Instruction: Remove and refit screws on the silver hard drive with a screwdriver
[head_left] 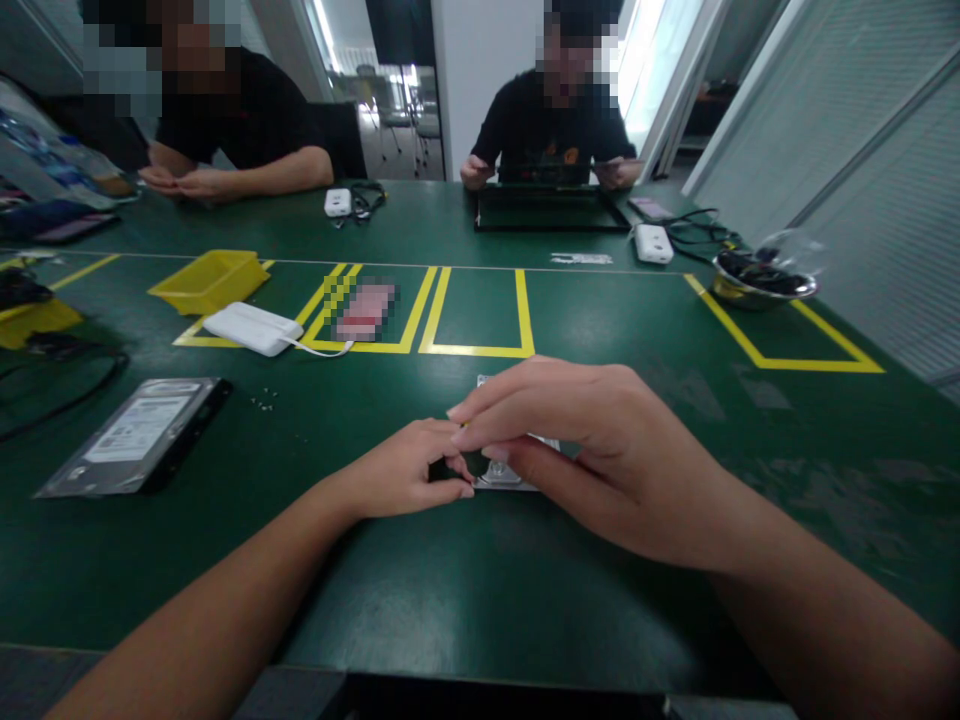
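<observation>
A silver hard drive [510, 474] lies flat on the green table right in front of me, mostly covered by my hands. My left hand [412, 470] grips its left edge, thumb on the near side and fingers curled round the far side. Over the drive hovers my right hand [600, 450], fingers bent and brought toward the thumb in a pinch. A speck of yellow shows at its fingertips; what it holds is too hidden to name. Left of my hands rests another hard drive [139, 435] with a white label, in a clear bag, near several tiny screws [264, 400].
Beyond lie a yellow bin [210, 280], a white power bank [253, 328] cabled to a phone [365, 312], and yellow tape outlines [480, 350]. A metal bowl [765, 288] of black parts stands right. Two people sit across the table; one holds a dark frame [551, 228].
</observation>
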